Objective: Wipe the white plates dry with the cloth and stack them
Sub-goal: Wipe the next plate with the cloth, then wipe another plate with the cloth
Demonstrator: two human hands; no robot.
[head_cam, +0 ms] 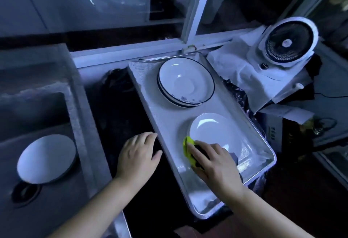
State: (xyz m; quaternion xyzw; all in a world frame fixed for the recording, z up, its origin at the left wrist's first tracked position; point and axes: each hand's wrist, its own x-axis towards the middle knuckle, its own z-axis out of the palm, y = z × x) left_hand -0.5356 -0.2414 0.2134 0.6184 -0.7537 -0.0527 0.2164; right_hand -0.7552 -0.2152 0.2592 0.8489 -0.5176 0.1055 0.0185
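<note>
Glazed white plate (212, 130) looks slick and breakable — your right hand (216, 164) presses the cloth (187, 146) flat, fingers together, while your left hand (138, 155) rests spread and empty — lift it by the rim.

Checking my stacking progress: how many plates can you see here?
At least 4: two or more stacked rimmed plates at the tray's far end, one white plate under the cloth, one upturned plate in the sink.

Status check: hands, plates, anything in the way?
Right hand pressing yellow cloth on near plate in tray. Left hand flat beside tray. Rimmed stack behind; nothing blocking.
</note>
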